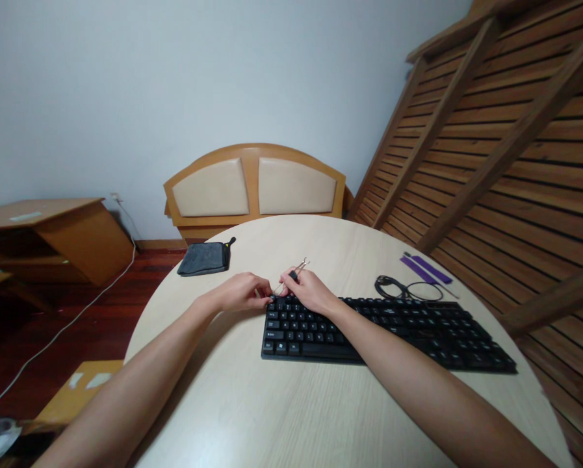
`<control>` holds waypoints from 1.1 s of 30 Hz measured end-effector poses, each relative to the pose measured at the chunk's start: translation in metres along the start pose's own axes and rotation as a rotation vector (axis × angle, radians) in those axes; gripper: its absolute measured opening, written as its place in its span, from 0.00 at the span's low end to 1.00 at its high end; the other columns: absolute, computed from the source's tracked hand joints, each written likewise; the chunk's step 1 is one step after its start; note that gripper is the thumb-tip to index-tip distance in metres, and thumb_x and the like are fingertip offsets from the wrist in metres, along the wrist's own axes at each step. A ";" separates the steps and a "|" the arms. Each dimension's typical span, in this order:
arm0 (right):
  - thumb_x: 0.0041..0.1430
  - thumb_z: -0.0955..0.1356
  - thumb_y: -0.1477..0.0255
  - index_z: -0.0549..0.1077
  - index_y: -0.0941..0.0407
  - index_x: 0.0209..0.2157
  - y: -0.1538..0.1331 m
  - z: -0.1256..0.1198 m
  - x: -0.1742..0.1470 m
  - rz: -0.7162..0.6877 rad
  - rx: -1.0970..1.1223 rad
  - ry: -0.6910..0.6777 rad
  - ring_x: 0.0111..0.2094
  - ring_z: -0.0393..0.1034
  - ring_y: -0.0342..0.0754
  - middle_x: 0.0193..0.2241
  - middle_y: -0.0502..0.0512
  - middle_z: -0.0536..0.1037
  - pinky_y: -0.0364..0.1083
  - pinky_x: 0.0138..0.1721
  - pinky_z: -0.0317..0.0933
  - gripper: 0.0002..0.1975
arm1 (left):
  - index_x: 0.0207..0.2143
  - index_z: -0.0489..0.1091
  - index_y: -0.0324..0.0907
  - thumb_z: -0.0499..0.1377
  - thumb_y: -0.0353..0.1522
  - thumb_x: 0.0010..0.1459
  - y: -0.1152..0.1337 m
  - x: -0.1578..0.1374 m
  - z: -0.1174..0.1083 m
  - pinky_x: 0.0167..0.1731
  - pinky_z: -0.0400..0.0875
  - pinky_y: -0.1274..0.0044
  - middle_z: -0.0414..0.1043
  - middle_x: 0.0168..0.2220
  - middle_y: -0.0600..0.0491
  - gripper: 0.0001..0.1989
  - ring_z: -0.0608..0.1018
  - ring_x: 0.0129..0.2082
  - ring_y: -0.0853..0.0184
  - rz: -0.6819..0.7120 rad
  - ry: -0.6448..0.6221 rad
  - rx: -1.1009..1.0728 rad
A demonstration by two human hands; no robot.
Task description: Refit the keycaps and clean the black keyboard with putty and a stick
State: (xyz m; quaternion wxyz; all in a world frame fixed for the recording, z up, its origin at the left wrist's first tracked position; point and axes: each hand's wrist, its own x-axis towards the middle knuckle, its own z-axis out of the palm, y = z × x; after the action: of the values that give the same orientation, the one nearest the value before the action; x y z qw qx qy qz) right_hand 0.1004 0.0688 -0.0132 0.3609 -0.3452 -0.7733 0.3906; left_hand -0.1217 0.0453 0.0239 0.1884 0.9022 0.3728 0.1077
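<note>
A black keyboard (315, 349) lies on the round light-wood table (252, 403). My right hand (307, 289) is above its upper left part, closed around a keycap puller (294, 275) with a black grip and thin metal wires. One end of the wires points up and away; the other points down toward the keyboard's top left corner. At that corner my left hand (246, 292) has its fingers and thumb drawn together, close to the puller's lower wire ends. Whatever lies between those fingertips is too small to make out.
Left on the table sits a dark grey pouch (204, 258) with a loop. Behind the keyboard, to the right, are a coiled black cable (391, 287) and purple strips (425, 268). A headboard (252, 188) stands behind, wooden slats (491, 143) lean right, and a desk (81, 234) is left.
</note>
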 end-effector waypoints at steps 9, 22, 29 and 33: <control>0.70 0.62 0.66 0.68 0.55 0.34 -0.003 0.002 0.002 0.168 0.243 0.055 0.26 0.76 0.44 0.22 0.48 0.76 0.41 0.28 0.68 0.10 | 0.36 0.75 0.39 0.59 0.36 0.60 -0.004 -0.001 0.001 0.27 0.64 0.82 0.80 0.31 0.52 0.09 0.78 0.27 0.69 -0.001 -0.012 -0.022; 0.63 0.66 0.72 0.74 0.57 0.29 -0.008 -0.001 -0.001 0.007 -0.138 0.058 0.29 0.73 0.45 0.24 0.50 0.78 0.41 0.34 0.62 0.09 | 0.36 0.75 0.40 0.59 0.36 0.60 -0.006 0.000 0.005 0.28 0.66 0.81 0.81 0.32 0.51 0.08 0.80 0.29 0.67 -0.040 0.003 -0.038; 0.60 0.68 0.69 0.72 0.57 0.22 -0.028 -0.010 -0.001 0.084 -0.423 -0.020 0.26 0.70 0.45 0.22 0.51 0.76 0.42 0.29 0.56 0.13 | 0.37 0.76 0.41 0.59 0.36 0.60 -0.006 0.002 0.005 0.30 0.66 0.80 0.81 0.32 0.51 0.10 0.79 0.30 0.67 -0.061 0.018 -0.028; 0.60 0.69 0.68 0.75 0.56 0.24 -0.041 -0.007 0.005 0.142 -0.479 -0.003 0.30 0.74 0.48 0.24 0.54 0.79 0.42 0.30 0.57 0.11 | 0.37 0.76 0.41 0.59 0.36 0.59 -0.007 0.002 0.006 0.29 0.65 0.80 0.81 0.32 0.52 0.10 0.79 0.29 0.67 -0.087 0.016 -0.029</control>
State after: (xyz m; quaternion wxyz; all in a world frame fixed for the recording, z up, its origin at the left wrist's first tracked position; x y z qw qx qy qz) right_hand 0.0934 0.0564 0.0258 0.2390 -0.4737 -0.8183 0.2211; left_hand -0.1227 0.0499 0.0155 0.2030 0.8814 0.4116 0.1118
